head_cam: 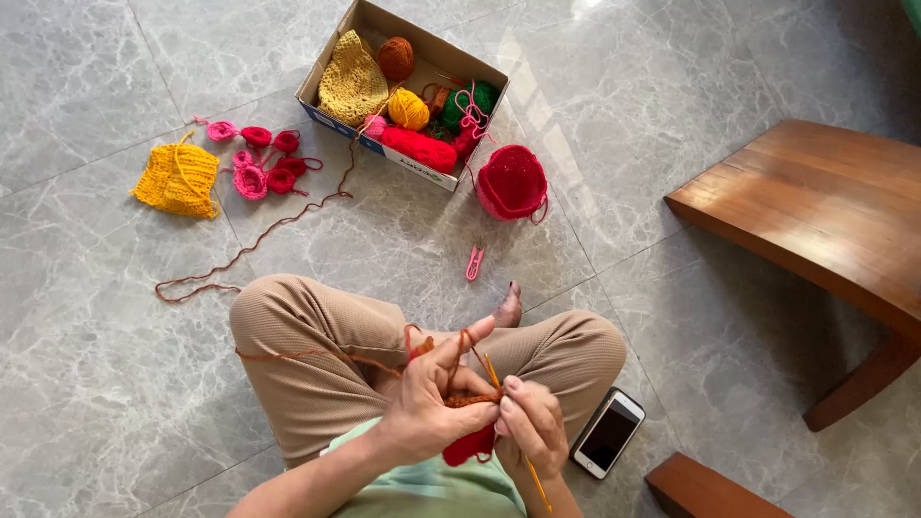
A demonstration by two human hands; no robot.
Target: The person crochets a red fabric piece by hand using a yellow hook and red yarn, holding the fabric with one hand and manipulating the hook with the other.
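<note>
The open cardboard box of yarn sits ahead on the grey floor. The left hand grips the red crochet piece; the right hand pinches the yellow hook.

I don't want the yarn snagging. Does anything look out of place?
The loose brown yarn strand trails from the cardboard box across the grey tiled floor and over one knee; small pink thread snips lie open near the foot.

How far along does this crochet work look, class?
Done: small pink and red flowers, a yellow piece and a red cap lie finished on the floor. In hand: left hand and right hand work a brown-red piece. Left: unused yarn balls in the box.
</note>
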